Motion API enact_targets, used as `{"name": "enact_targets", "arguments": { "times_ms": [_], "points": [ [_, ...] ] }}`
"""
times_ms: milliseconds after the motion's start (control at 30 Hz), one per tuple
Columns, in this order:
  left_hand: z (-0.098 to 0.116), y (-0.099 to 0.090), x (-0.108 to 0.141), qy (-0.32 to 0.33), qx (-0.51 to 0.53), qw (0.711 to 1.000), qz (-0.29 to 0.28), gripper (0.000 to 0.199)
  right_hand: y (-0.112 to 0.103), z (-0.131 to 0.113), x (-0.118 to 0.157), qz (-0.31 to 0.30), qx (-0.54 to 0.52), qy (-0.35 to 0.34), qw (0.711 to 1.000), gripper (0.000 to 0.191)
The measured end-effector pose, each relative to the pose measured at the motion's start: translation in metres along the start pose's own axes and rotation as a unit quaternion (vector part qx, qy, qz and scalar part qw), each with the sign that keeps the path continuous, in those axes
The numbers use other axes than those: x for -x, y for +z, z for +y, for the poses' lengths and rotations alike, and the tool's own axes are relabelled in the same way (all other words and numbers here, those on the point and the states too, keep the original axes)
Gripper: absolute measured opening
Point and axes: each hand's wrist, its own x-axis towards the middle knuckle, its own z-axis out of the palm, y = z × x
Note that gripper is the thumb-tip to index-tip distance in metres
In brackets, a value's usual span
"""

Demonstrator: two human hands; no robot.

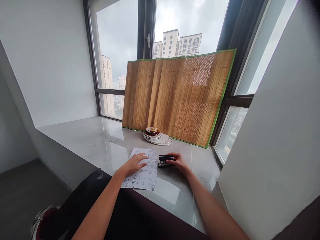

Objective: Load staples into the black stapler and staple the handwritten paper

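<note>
My left hand (135,164) lies with fingers spread on a sheet of paper (146,180) covered in handwriting and printed marks. The paper rests on the tiled sill near its front edge, its border uneven. To the right of it, my right hand (178,162) grips a black stapler (166,158) by its rear end, the fingers and thumb wrapped around it. The stapler's nose points left and stands close to the paper's right edge. Whether any of the paper lies under that nose is hard to make out.
A stack of plates (153,133) sits behind the paper, one white oval plate (165,140) sticking out to the right. Behind it a bamboo mat (177,96) with green edging leans against the window. White walls flank the sill (97,146); its front edge runs by my legs.
</note>
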Motion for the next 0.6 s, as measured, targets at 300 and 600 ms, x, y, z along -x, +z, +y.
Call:
{"name": "enact_targets", "arguments": {
  "times_ms": [300,600],
  "points": [
    [0.019,0.007,0.002,0.047,0.017,0.998,-0.031,0.051,0.009,0.003,-0.002,-0.057,0.049,-0.015,0.997,0.042],
    [0.041,-0.004,0.008,0.16,0.069,0.975,-0.136,0.052,0.016,-0.011,0.003,-0.058,0.116,-0.104,0.986,0.047]
  ]
}}
